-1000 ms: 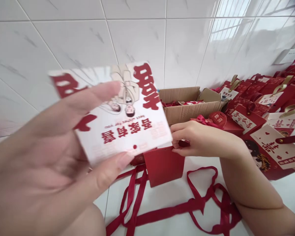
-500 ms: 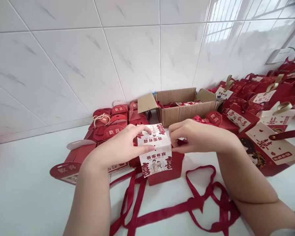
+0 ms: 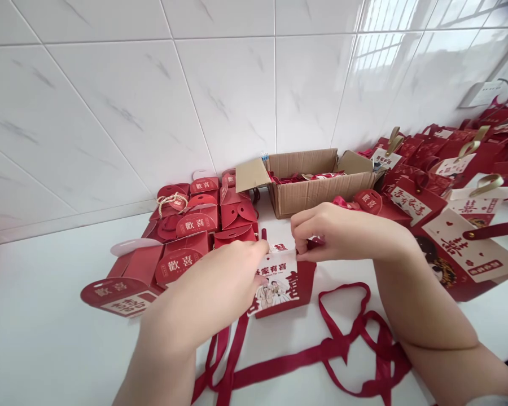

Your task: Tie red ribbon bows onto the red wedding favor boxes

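A small red gift box (image 3: 307, 285) stands in front of me, with a folded white printed card (image 3: 277, 282) over its top and front. My left hand (image 3: 239, 268) is closed at the card's left side, thumb on the printed front and fingers over the fold. A dark red ribbon end sticks up beside its fingertips. My right hand (image 3: 328, 232) is pinched at the card's upper right corner, and a bit of dark red ribbon shows between its fingers. Loose dark red ribbon (image 3: 279, 367) lies across the table in front of the box.
Several closed red gift boxes (image 3: 197, 223) crowd the left. An open cardboard carton (image 3: 313, 194) with red items stands behind. Red gift bags (image 3: 461, 256) with white flaps fill the right side of the white table (image 3: 38, 316). A tiled wall (image 3: 237, 84) rises at the back.
My left hand has closed and moved along the card, now covering its left part. The card's top panel has folded back and down. My right hand stays put. Another hand at the right edge is gone.
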Available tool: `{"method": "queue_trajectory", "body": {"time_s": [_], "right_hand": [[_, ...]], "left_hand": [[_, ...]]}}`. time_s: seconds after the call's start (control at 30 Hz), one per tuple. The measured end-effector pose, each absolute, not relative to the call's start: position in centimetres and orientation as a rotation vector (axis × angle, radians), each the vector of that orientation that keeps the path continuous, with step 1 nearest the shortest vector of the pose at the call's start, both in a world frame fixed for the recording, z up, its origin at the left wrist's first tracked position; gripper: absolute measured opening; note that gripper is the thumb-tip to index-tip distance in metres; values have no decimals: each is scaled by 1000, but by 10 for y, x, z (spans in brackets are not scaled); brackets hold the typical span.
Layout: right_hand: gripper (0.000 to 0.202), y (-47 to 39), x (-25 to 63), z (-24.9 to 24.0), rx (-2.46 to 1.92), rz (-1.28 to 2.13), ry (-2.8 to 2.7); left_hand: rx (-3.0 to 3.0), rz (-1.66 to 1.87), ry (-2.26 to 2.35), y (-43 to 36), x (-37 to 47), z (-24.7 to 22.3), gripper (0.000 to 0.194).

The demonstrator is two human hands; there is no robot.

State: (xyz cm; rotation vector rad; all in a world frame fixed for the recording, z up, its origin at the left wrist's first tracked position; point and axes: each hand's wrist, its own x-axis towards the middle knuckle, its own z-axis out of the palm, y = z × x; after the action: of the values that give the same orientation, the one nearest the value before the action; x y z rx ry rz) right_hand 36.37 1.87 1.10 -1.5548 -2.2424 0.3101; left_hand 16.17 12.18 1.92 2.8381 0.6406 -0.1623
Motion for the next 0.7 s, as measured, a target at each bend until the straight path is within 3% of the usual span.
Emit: {"method": "queue_trajectory", "body": {"time_s": [0.7], "right_hand": [[19, 7, 381, 21, -1842, 386, -2120]], "left_hand": [[2920, -66, 560, 120, 184, 12, 10]]}}
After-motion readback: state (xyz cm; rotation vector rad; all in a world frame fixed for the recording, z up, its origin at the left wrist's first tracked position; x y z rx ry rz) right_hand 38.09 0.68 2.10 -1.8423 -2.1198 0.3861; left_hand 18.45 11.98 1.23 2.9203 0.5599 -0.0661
